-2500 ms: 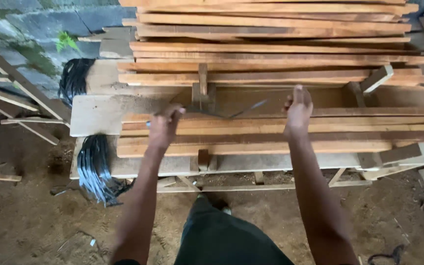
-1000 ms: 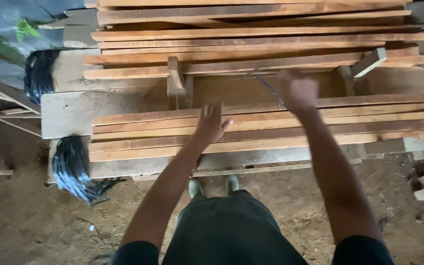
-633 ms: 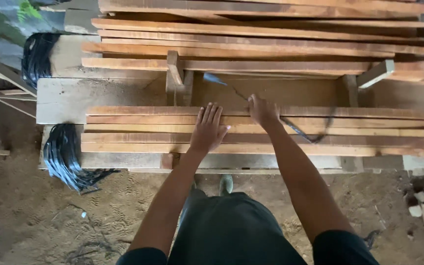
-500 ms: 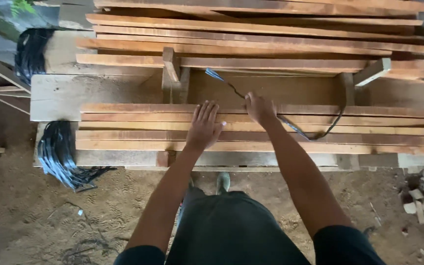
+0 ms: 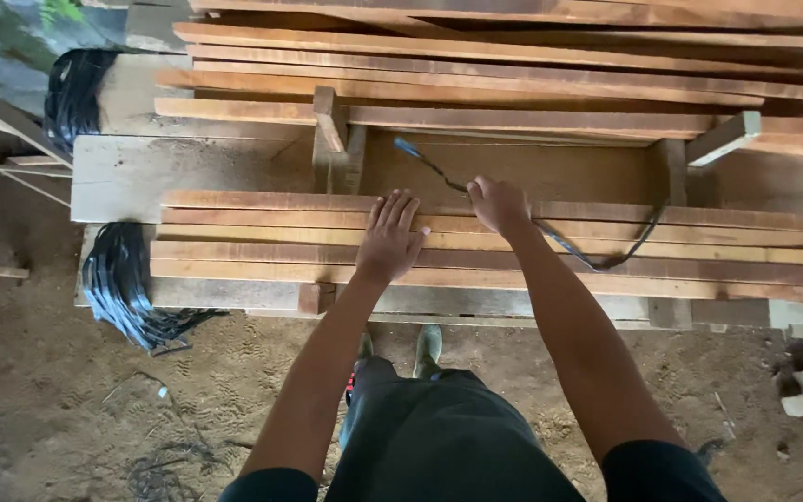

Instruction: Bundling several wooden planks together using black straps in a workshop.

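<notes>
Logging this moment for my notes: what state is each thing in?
Left hand: open, flat on the near stack of reddish wooden slats.
Right hand: closed around the dark thin strap.
Dark thin strap: slack, curving across the slats.
Black strap bundle: hanging off the bench edge.

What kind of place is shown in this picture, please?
Probably a rough timber yard or outdoor carpentry workshop. Long reddish-brown sawn wooden planks lie stacked on a crude plank workbench, the ground is bare sandy earth, and bundles of black plastic strapping hang beside it.
</notes>
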